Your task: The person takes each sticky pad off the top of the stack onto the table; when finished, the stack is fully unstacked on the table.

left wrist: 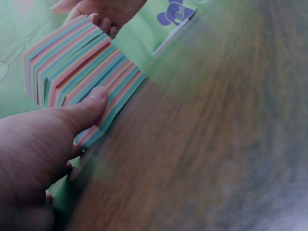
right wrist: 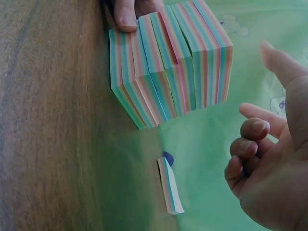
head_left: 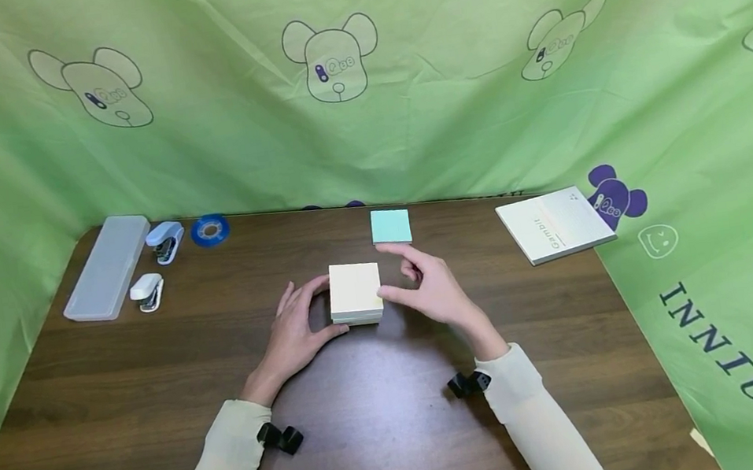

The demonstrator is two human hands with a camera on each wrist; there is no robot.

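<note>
A tall stack of sticky note pads [head_left: 353, 289] stands on the table in front of me, pale yellow on top. Its sides show pink, yellow, green and blue stripes in both wrist views, and the layers sit slightly unevenly. My left hand [head_left: 292, 329] grips the stack low on its left side, the thumb [left wrist: 91, 110] against the front face and the fingers behind. To the right of the stack is my right hand [head_left: 437, 290], index finger and thumb spread, other fingers loosely bent, nothing held. The right wrist view shows its thumb [right wrist: 281, 62] apart from the stack.
Behind the stack lies a small pad with a light blue top [head_left: 390, 226]. At back left are a translucent case [head_left: 107, 269], a blue stapler [head_left: 165, 239], a white stapler [head_left: 147, 291] and a blue tape roll [head_left: 210, 230]. A white booklet [head_left: 555, 223] lies at back right.
</note>
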